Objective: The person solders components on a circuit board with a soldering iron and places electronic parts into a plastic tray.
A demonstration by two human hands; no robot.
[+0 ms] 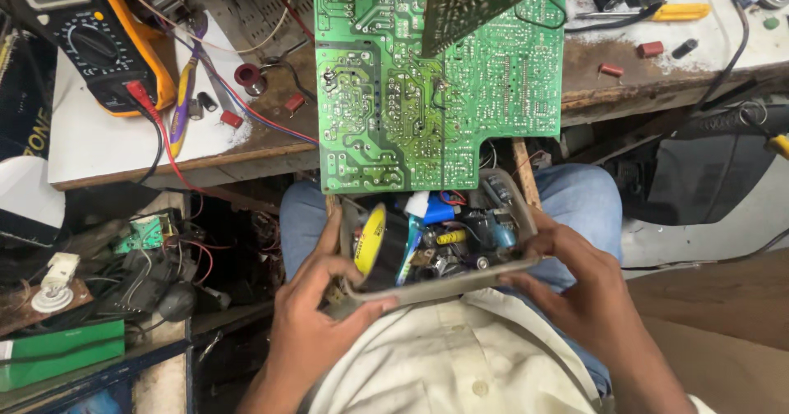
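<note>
Both my hands hold a shallow grey plastic box (pixel 444 281) on my lap. My left hand (pixel 316 315) grips its near left corner, the thumb beside a roll of black tape with a yellow core (pixel 376 241) inside. At the near right rim my right hand (pixel 575 287) grips the box. The box is packed with several small electronic parts, among them a blue capacitor (pixel 440 211). A large green circuit board (pixel 427 85) lies solder side up on the workbench edge, just beyond the box and overhanging it.
A yellow and black multimeter (pixel 94 40) with red and black leads sits at the far left on a white sheet. Small red components (pixel 649 49) and a yellow tool (pixel 678 11) lie on the bench at right. Cluttered wires and a small green board (pixel 146 233) fill the lower left shelf.
</note>
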